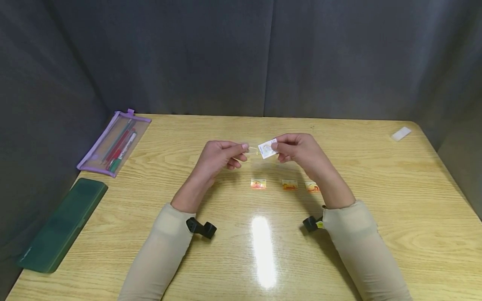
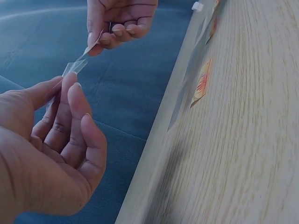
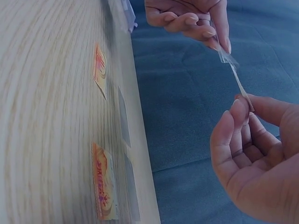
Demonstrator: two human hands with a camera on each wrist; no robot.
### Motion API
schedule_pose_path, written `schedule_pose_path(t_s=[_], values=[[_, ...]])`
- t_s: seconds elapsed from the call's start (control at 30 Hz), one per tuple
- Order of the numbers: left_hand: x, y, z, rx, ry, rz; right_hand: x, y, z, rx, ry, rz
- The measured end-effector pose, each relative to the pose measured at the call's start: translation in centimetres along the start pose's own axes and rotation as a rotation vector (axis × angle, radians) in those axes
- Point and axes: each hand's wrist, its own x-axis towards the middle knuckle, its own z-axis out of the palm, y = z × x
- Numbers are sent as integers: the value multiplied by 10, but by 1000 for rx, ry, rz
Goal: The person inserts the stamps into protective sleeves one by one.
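Observation:
Between thumb and fingertips, my left hand point(image 1: 224, 154) pinches a small clear plastic sleeve point(image 1: 252, 150). My right hand point(image 1: 299, 152) pinches a small, mostly white stamp point(image 1: 265, 148) by one edge. Both are held up above the table. In the right wrist view the stamp point(image 3: 240, 84) points at the mouth of the sleeve point(image 3: 223, 55); their near edges meet or overlap, and I cannot tell whether the stamp is inside. Three orange and yellow stamps lie below the hands: one at left point(image 1: 258, 184), one in the middle point(image 1: 290, 184), one at right point(image 1: 312, 187), partly behind the right wrist.
Flat clear sleeves point(image 1: 263, 164) lie just behind the stamps. At the left are a purple-edged mesh pouch point(image 1: 144, 120) with pens and a dark green case point(image 1: 64, 225). A small white block point(image 1: 401, 133) sits far right. Dark curtains point(image 1: 169, 58) enclose the table.

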Motion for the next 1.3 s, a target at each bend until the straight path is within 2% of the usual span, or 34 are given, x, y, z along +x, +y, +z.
schedule_pose_path(t_s=[0.37,0.53,0.83,1.3], values=[[0,0,0,8,-2,-19,-2,-3,0,-14,24,-27],[-1,1,0,8,-10,-16,-2,-2,1,-36,20,-4],[-1,-1,2,74,-2,5,1,0,3,-50,15,-2],[1,-1,2,108,14,-8,1,1,3,-55,33,-2]])
